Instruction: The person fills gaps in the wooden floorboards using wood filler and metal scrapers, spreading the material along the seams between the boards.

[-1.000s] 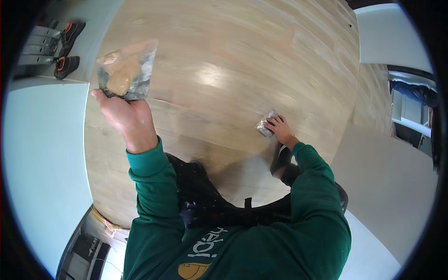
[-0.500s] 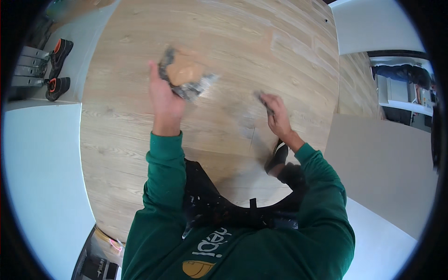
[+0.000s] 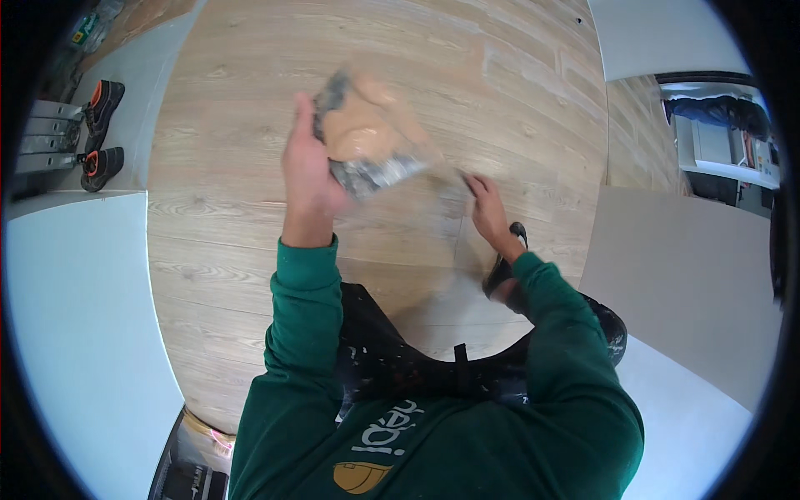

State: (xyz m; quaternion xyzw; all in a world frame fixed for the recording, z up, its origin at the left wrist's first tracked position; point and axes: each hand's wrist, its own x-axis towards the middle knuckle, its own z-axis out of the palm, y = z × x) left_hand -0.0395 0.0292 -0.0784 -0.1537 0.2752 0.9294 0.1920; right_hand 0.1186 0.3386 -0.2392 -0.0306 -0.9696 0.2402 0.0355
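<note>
My left hand (image 3: 310, 171) holds up a flat, silvery-grey, crinkled-looking sheet or tray (image 3: 379, 173) with a tan, putty-like paste (image 3: 360, 132) on it. The thumb stands along its left edge; the other fingers are hidden underneath. Closed around a dark, slim-handled tool (image 3: 469, 182), my right hand (image 3: 490, 212) is at the lower right of the paste. The tool's tip points toward the tray, but blur hides its shape, and I cannot tell whether the two touch. Both hands are above the wood-look floor (image 3: 242, 200).
Dark shoes with orange lining (image 3: 102, 112) stand by a metal ladder (image 3: 52, 133) at the left. A pale panel (image 3: 83, 283) borders the floor there; a grey panel (image 3: 675, 283) lies right. Pale smeared outlines (image 3: 521, 79) mark the far floor. My shoe (image 3: 504, 271) is below my right hand.
The tray of paste has moved right, closer to the tool, and shows larger. My right hand has shifted slightly; its tool now points up and left toward the tray.
</note>
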